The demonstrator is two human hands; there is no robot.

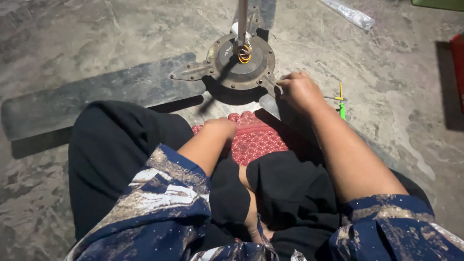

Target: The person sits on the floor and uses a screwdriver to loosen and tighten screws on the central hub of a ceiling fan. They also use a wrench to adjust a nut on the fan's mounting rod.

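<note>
A dusty ceiling fan lies on the stone floor in front of me, its round motor hub (pixel 244 63) facing up with coiled yellow and red wires at the rod. One dark blade (pixel 96 94) stretches left. My right hand (pixel 299 89) is closed on the blade bracket at the hub's right side; whether it holds a small tool there I cannot tell. My left hand (pixel 220 128) rests fisted on a red patterned sandal (pixel 253 137) under my foot, just below the hub.
A green-handled screwdriver (pixel 341 104) lies on the floor right of my right hand. A clear-wrapped long object (pixel 350 14) lies at top right. A red thing (pixel 458 63) sits at the right edge. My black-trousered legs fill the foreground.
</note>
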